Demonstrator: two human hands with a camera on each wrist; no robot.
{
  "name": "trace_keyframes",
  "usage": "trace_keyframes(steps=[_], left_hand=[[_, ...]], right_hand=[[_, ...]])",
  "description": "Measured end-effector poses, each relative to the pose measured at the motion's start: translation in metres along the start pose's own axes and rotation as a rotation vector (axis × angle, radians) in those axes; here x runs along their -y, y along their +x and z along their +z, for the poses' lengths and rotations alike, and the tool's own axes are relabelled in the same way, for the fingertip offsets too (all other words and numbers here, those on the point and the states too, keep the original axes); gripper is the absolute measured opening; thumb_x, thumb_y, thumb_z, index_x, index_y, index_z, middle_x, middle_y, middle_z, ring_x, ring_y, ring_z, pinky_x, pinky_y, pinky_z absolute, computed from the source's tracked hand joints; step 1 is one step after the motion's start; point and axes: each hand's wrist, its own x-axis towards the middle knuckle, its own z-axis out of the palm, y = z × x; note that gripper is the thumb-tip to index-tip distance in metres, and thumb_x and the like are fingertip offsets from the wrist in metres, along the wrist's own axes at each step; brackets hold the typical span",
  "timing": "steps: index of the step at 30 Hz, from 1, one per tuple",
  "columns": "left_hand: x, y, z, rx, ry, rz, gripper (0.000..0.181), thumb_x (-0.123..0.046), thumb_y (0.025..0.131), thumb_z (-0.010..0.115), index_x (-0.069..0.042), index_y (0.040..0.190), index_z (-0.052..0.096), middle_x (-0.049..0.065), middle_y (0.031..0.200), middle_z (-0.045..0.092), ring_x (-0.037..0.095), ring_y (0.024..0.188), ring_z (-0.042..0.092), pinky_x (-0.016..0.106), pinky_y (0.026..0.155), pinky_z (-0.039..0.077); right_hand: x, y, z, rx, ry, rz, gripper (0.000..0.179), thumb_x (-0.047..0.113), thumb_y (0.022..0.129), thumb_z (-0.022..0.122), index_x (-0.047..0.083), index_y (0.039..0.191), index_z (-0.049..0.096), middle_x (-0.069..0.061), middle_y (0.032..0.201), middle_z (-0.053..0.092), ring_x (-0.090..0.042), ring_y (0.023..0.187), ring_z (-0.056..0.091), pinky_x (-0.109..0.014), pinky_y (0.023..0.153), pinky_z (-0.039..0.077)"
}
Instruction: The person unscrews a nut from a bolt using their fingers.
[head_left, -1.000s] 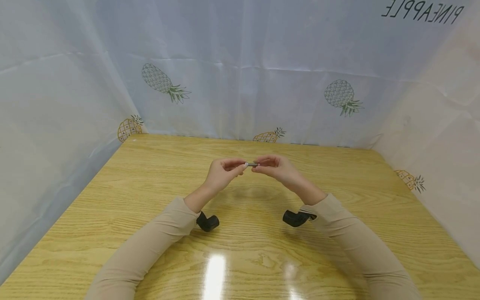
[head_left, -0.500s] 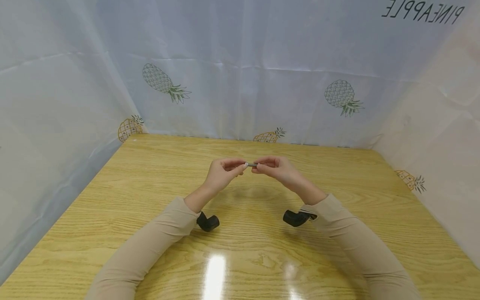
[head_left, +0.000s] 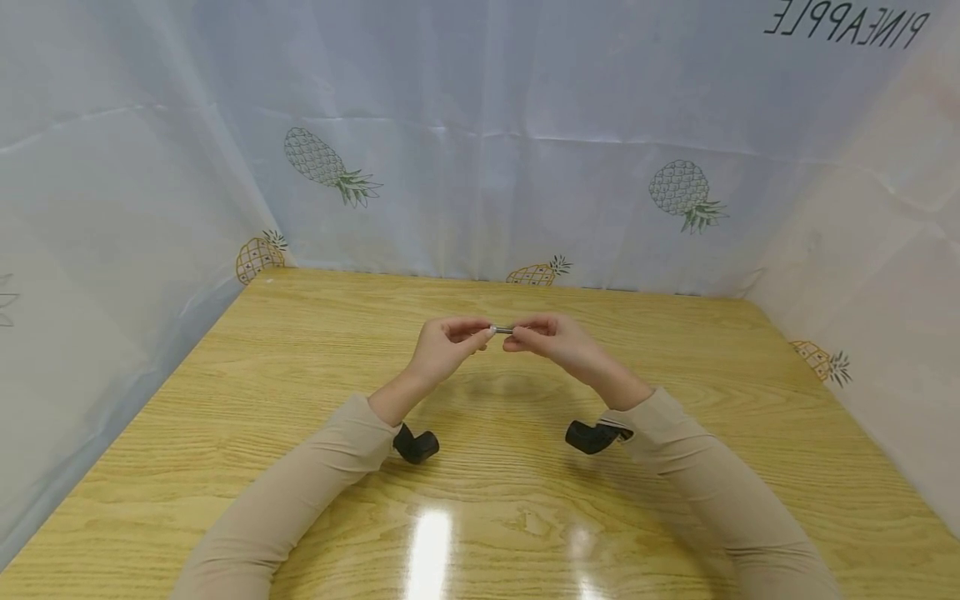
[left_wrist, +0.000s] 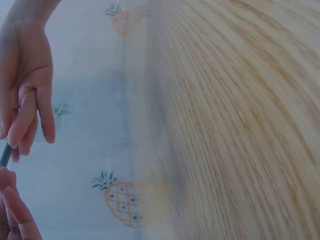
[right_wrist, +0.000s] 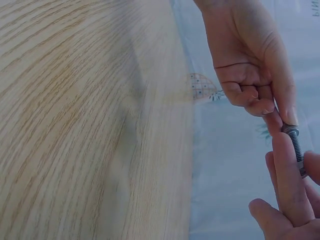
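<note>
My left hand (head_left: 446, 346) pinches a metal bolt (right_wrist: 296, 145) at its head, between thumb and fingertips. From there the threaded shank runs across to my right hand (head_left: 562, 342). Thumb and fingers of that hand pinch a nut (right_wrist: 301, 167) near the bolt's other end. In the head view the bolt lies nearly level between the two hands, raised above the table. Only a short stretch of thread shows in the left wrist view, at its left edge; the fingers hide the rest.
A wood-grain table (head_left: 495, 500) spreads beneath both hands. White curtains (head_left: 480, 192) printed with pineapples hang along its back and sides. Black curved wrist pieces (head_left: 594, 436) stick out from under both beige sleeves (head_left: 705, 458).
My right thumb and fingers have shifted slightly around the bolt's end, the thumb now higher over it. My left hand has stayed in place.
</note>
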Motion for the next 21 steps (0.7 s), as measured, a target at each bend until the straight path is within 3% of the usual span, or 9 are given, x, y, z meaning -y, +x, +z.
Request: trace_keyframes(steps=[6, 11, 15, 21], left_hand=[[-0.0004, -0.0004, 0.0004, -0.003, -0.002, -0.002, 0.026, -0.019, 0.088, 0.065, -0.006, 0.110, 0.069, 0.016, 0.107, 0.069, 0.005, 0.077, 0.063, 0.053, 0.088, 0.050], [-0.0002, -0.0001, 0.0009, -0.005, 0.009, -0.001, 0.027, -0.020, 0.088, 0.065, -0.006, 0.111, 0.068, 0.015, 0.108, 0.069, 0.004, 0.077, 0.063, 0.052, 0.087, 0.051], [0.0003, -0.0001, 0.0005, 0.001, 0.001, 0.000, 0.029, -0.018, 0.089, 0.065, -0.002, 0.113, 0.067, 0.017, 0.110, 0.068, 0.003, 0.077, 0.063, 0.051, 0.087, 0.051], [0.0000, -0.0007, 0.0004, 0.001, 0.002, -0.002, 0.028, -0.019, 0.088, 0.065, -0.005, 0.112, 0.068, 0.017, 0.109, 0.068, 0.005, 0.079, 0.064, 0.050, 0.088, 0.051]], right_hand=[[-0.0005, -0.0001, 0.0006, -0.024, -0.002, -0.029, 0.043, 0.022, 0.092, 0.061, 0.006, 0.130, 0.051, -0.016, 0.122, 0.061, -0.030, 0.118, 0.056, -0.052, 0.109, 0.034], [-0.0018, 0.0004, -0.0014, 0.021, 0.003, -0.012, 0.045, 0.033, 0.097, 0.051, 0.004, 0.131, 0.050, -0.019, 0.123, 0.060, -0.020, 0.109, 0.064, -0.049, 0.110, 0.034], [-0.0016, -0.0003, -0.0015, 0.018, 0.009, -0.010, 0.041, 0.029, 0.097, 0.050, 0.001, 0.127, 0.052, -0.018, 0.120, 0.062, -0.014, 0.103, 0.065, -0.047, 0.110, 0.035], [0.0005, -0.0009, 0.0006, -0.031, 0.004, -0.016, 0.039, 0.020, 0.093, 0.059, 0.005, 0.129, 0.051, -0.021, 0.127, 0.057, -0.028, 0.117, 0.056, -0.050, 0.109, 0.035]])
